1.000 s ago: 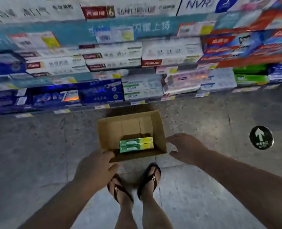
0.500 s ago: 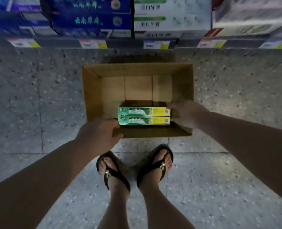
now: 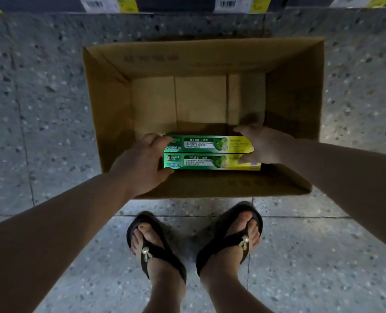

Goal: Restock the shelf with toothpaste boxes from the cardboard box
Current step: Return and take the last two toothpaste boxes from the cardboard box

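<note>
Green boxes (image 3: 201, 152): L hand (image 3: 140, 163), R hand (image 3: 262, 144) grip ends.

DARLIE on lower toothpaste box (image 3: 210, 163), 双重薄荷 below

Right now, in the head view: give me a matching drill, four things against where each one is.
Things:
1 left hand
2 right hand
3 cardboard box
4 price tags

Places:
a along the top edge of the frame
b gripping the yellow ends of the toothpaste boxes
c on the floor, ahead of the sandals
d gripping the green ends of the toothpaste boxes

Pairs: 1-d; 2-b; 3-c; 4-a
</note>
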Motion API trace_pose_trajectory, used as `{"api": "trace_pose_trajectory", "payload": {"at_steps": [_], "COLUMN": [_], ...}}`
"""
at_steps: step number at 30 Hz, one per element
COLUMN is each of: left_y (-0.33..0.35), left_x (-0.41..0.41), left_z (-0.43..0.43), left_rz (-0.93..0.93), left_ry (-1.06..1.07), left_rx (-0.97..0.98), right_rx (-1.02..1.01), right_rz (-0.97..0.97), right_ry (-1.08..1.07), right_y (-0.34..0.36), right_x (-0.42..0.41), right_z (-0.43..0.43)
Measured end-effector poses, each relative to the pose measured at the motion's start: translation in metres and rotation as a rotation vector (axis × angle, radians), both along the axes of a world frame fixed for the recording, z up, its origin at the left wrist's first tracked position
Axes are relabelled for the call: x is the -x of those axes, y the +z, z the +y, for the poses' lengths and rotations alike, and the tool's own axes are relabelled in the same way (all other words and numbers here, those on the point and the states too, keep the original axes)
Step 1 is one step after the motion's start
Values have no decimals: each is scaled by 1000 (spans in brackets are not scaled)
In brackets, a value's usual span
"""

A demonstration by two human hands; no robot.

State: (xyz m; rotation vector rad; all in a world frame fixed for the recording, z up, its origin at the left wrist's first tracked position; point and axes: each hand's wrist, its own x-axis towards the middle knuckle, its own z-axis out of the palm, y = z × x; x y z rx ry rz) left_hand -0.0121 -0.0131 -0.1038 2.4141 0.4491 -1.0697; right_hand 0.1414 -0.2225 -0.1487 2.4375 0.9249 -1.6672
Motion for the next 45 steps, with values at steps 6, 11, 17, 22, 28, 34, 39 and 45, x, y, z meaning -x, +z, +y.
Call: {"api": "trace_pose_trajectory", "payload": {"at_steps": [6,11,17,22,28,34,39,45], "left_y": [-17,-15,-18,-45,-70,-74,-44,36], "left_x": [1,3,4,-4,-9,-4,5,24], "left_z": [7,12,8,-4,-8,-11,-4,3], "left_rz": [9,25,33,76,54,-23,-159,-242], "left_ry": [84,107,32,-150,-251,-58,42,145], "left_rx": [24,2,-49,-25,-41,82,183,148], "right_rx": [-8,-52,-152,-235,-279,-291,-308,-310], "right_rz": [-56,-140,-237,-339,-364,-365,-390,-421], "right_ry": [10,2,-194,-281,-262,-296,-291,-257], "right_y": [-12,-4,28,40,23,18,44,128], "right_x": [6,7,-13,-29,-29,-22,-21,-14], "right_z": [-1,-3,-15,-20,-23,-23,-19,-5]}}
